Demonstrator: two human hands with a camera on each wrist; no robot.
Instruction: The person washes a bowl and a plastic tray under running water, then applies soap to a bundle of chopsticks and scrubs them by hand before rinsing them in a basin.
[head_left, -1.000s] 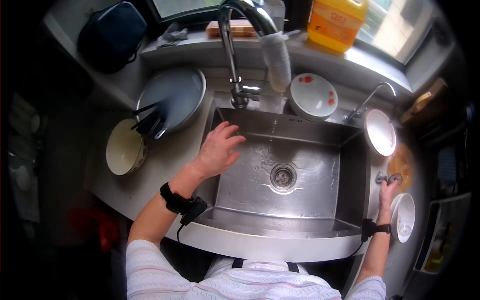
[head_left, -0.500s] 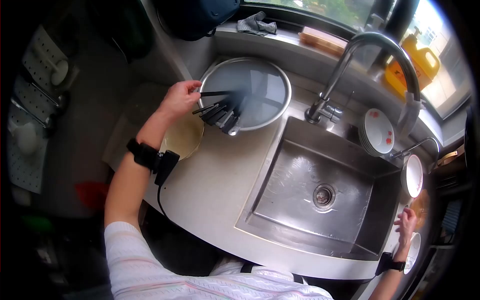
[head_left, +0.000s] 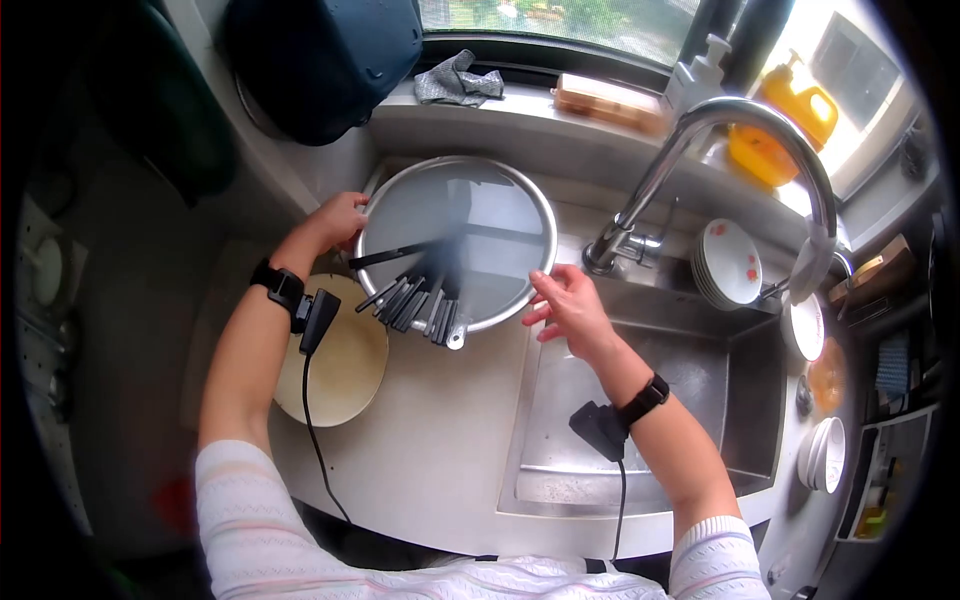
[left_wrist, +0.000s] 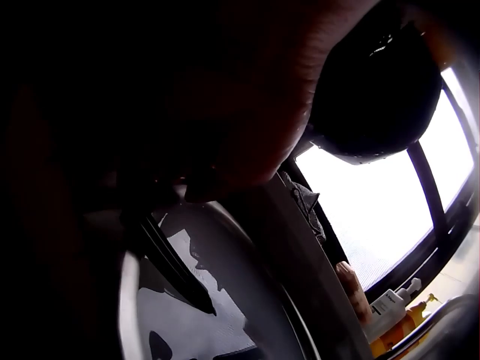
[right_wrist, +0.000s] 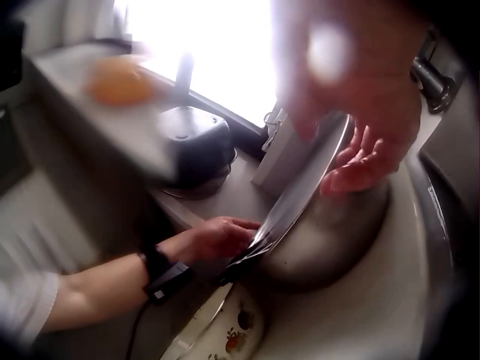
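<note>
A round metal basin [head_left: 400,196] of greyish water stands on the counter left of the sink. Several dark-handled utensils [head_left: 405,302] lean in it, their handles over its near rim and their lower ends blurred under the water. My left hand [head_left: 335,222] grips the basin's left rim, close to one black handle. At the right rim, my right hand [head_left: 575,312] has its fingers loosely extended, thumb right at the edge. The right wrist view shows that hand [right_wrist: 375,146] beside the basin's outer wall [right_wrist: 330,240]. Most of the left wrist view is dark.
A cream bowl [head_left: 335,375] sits before the basin, under my left forearm. The steel sink [head_left: 620,440] and tall faucet [head_left: 690,135] are to the right. Stacked bowls [head_left: 730,262] stand behind the sink; a grey scrubber [head_left: 804,396] and white bowls [head_left: 822,455] lie far right.
My left hand went from above the sink to the basin's left rim. My right hand left the grey scrubber on the right counter and came across to the basin's right rim.
</note>
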